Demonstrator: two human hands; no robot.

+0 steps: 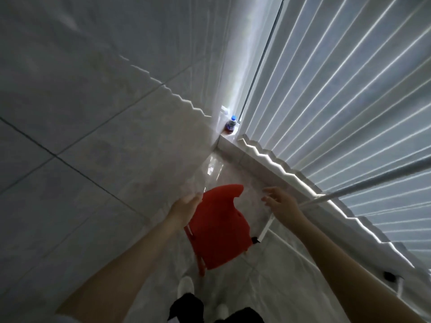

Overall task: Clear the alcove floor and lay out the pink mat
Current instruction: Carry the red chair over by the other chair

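Nearest the lens, our dark-clad legs and white shoes [185, 286] stand on the glossy alcove floor [275, 271], both bare forearms reaching forward and down. At far left a grey tiled wall [77, 117] closes that side. Our left hand [185, 206] comes next, fingers straight and relaxed, lying against the left edge of the red plastic chair [218, 226]; whether it truly presses the chair, we cannot tell. The chair fills the middle of the narrow strip, leaving only slim margins of tile on either side and a short patch of bare floor beyond it toward the corner. Our right hand [278, 200] hovers just right of the chair, fingers spread, holding nothing. Beside it a white rod [363, 183] slants across a low tiled ledge [261, 164]. A blue-capped bottle [231, 123] stands at the ledge's far corner. Pleated blinds [349, 101] bound the right side. We see no pink mat here.
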